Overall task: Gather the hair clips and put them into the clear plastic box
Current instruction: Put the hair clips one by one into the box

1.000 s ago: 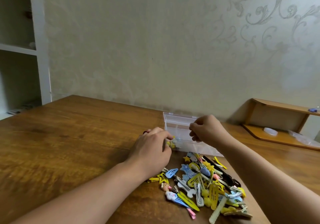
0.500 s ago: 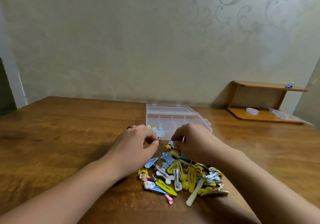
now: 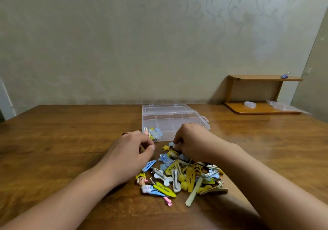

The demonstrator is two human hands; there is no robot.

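A clear plastic box (image 3: 177, 118) with dividers stands open on the wooden table, its lid tipped back. A few hair clips (image 3: 154, 133) lie in its front left compartment. In front of it lies a pile of hair clips (image 3: 182, 174), mostly yellow, blue and silver. My left hand (image 3: 131, 153) rests left of the pile, just short of the box's front left corner, with fingers curled against the thumb and nothing visible in them. My right hand (image 3: 192, 141) is down on the far end of the pile, its fingertips pinched on a small clip there.
A low wooden shelf (image 3: 257, 108) stands at the back right against the wall, with a small clear lid and a plastic bag on it. The wall runs close behind the box. Bare table (image 3: 62, 141) stretches to the left.
My right hand has come down from the box's front edge onto the pile. My left hand has drawn back slightly from the box. The view has swung right and lower.
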